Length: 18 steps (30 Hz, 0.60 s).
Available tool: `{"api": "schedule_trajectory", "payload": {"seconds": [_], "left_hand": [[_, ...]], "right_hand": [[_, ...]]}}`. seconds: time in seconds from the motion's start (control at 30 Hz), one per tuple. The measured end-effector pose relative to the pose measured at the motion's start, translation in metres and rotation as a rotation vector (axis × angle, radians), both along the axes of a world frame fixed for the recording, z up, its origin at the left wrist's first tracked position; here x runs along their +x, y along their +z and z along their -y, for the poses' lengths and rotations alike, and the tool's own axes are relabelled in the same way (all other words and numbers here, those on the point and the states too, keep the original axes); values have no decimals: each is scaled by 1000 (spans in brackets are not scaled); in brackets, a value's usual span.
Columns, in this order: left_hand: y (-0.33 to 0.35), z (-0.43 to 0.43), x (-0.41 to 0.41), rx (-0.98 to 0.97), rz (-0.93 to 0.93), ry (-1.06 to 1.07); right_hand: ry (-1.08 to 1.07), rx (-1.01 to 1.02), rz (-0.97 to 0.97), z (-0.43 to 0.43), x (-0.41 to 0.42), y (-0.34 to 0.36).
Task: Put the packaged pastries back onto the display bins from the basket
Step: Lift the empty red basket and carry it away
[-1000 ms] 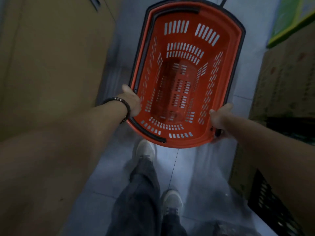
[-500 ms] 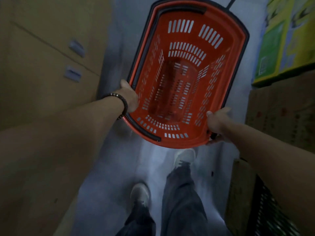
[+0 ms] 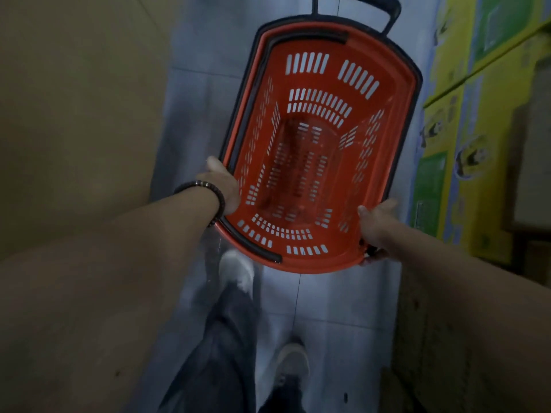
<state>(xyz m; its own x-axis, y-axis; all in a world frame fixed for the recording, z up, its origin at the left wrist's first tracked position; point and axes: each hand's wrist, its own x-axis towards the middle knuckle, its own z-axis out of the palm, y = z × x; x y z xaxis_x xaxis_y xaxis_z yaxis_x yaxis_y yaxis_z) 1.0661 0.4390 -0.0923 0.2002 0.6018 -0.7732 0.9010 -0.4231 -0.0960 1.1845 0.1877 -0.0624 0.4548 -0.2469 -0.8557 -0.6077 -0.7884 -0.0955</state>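
Observation:
An orange slotted shopping basket point(image 3: 399, 93) with black trim and a black pull handle at its far end is carried above the floor in front of me. Nothing lies inside it; no packaged pastries or display bins are in view. My left hand point(image 3: 222, 186), with a dark beaded bracelet on the wrist, grips the basket's left rim near the near corner. My right hand point(image 3: 377, 225) grips the right near corner, fingers curled under the rim.
A narrow grey tiled aisle point(image 3: 202, 84) runs ahead. A tan cabinet wall point(image 3: 74, 114) stands on the left. Yellow and green cartons point(image 3: 465, 150) and brown cardboard boxes point(image 3: 530, 174) are stacked on the right. My legs and pale shoes point(image 3: 235, 269) show below.
I have stepped forward along the aisle, feet swapping. The basket stays in both hands. The cartons on the right have come nearer, and the cabinet drawer handles have passed out of view.

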Motion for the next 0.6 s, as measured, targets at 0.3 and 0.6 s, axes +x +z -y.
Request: {"api": "schedule_trajectory", "payload": {"seconds": [0.3,0.6], "left_hand": [[0,-74,183,-60,64,42],[-10,-141,341,-103,190,123]], "right_hand": [[171,70,113,-67,201,-12],[200,93,128,-128,373,-13]]}}
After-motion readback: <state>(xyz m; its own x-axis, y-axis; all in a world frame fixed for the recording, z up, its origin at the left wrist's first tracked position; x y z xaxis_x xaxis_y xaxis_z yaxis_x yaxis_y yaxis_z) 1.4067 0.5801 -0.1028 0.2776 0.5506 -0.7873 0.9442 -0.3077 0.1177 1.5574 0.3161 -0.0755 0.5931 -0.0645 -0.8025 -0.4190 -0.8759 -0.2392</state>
